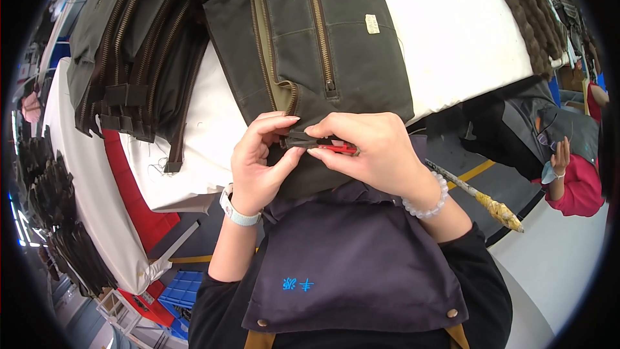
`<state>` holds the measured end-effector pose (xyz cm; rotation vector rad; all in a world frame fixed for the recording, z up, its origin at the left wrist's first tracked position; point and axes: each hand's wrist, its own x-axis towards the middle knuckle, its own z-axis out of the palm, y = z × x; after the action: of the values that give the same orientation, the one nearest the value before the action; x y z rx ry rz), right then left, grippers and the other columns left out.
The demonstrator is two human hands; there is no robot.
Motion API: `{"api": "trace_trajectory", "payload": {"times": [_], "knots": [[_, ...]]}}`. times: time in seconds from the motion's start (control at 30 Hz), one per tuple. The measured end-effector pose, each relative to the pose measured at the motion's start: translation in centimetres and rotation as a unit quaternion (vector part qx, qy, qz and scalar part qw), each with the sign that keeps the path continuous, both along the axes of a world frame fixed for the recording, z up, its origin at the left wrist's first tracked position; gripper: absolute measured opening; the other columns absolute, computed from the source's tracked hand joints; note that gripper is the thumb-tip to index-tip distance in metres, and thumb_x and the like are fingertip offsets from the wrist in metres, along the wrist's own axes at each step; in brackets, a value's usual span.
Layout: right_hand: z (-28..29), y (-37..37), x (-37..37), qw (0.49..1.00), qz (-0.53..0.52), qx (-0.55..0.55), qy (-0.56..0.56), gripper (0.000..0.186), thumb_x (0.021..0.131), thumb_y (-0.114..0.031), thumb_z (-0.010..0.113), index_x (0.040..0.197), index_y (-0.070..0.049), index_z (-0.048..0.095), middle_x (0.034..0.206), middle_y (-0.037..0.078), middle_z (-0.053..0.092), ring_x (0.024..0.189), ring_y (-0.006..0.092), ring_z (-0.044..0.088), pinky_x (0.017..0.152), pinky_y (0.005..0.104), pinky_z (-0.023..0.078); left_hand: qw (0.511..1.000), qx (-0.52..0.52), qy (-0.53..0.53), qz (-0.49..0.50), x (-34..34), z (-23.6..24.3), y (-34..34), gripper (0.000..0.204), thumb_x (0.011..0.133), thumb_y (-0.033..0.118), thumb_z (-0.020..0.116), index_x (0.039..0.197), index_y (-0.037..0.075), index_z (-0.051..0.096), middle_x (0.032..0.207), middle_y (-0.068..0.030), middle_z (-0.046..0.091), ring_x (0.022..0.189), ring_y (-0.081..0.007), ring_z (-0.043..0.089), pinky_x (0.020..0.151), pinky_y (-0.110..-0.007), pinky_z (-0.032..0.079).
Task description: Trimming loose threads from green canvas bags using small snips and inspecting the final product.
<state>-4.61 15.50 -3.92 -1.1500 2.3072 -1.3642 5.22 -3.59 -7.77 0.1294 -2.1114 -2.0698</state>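
Observation:
A dark olive garment piece lies on the white-covered table in front of me, with brass-toothed zippers and a small pale label. My left hand pinches the dark fabric edge at its near end, between thumb and fingers. Closed round a small red-handled tool, my right hand also has its thumb and fingertip at that same edge. The tool's working end is hidden by the fingers and cloth, so its exact kind does not show.
Several similar zippered pieces are stacked at the left, hanging over the white table cover. Dark brown strips lie at the far right. A tape-wrapped pole is to my right, near another person's hand. Blue crates stand lower left.

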Motion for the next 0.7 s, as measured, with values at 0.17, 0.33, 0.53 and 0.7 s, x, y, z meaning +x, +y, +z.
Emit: {"api": "trace_trajectory", "payload": {"times": [0.17,0.33,0.53,0.7], "knots": [[-0.6,0.7,-0.4,0.999,0.034,-0.029,-0.028,0.024,0.079,-0.010,0.083,0.099,-0.002,0.073,0.085,0.008,0.074,0.068,0.0182,0.072,0.060,0.0261,0.054,1.000,0.007,-0.005,-0.010,0.2,-0.4,-0.7,0.045,0.080,-0.013,0.071,0.123,-0.002,0.062,0.126,-0.0106,0.059,0.106,-0.0144,0.061,0.094,-0.028,0.050],[-1.0,1.1,-0.2,0.998,0.008,-0.033,-0.054,0.023,0.079,-0.007,0.083,0.098,-0.001,0.073,0.084,0.008,0.074,0.066,0.0186,0.070,0.060,0.0260,0.053,0.999,0.013,-0.011,-0.030,0.0,-0.2,-0.8,0.041,0.083,-0.011,0.074,0.122,-0.002,0.062,0.124,-0.0094,0.059,0.105,-0.0137,0.060,0.094,-0.027,0.051],[-1.4,0.9,-0.2,0.999,0.009,-0.037,-0.024,0.019,0.079,-0.002,0.081,0.096,0.001,0.072,0.083,0.008,0.074,0.066,0.0151,0.069,0.060,0.0238,0.052,0.999,0.035,0.002,-0.031,0.2,-0.4,-1.1,0.036,0.085,-0.009,0.074,0.119,-0.003,0.063,0.121,-0.0112,0.060,0.104,-0.0138,0.061,0.093,-0.027,0.051],[-1.4,1.1,-0.1,0.991,-0.030,-0.076,-0.109,0.018,0.079,-0.001,0.080,0.095,0.001,0.072,0.082,0.008,0.074,0.065,0.0134,0.069,0.059,0.0238,0.052,1.000,0.017,-0.018,0.014,0.3,0.1,-0.2,0.025,0.087,-0.009,0.073,0.109,-0.004,0.065,0.118,-0.0135,0.064,0.103,-0.0148,0.064,0.092,-0.028,0.052]]}}
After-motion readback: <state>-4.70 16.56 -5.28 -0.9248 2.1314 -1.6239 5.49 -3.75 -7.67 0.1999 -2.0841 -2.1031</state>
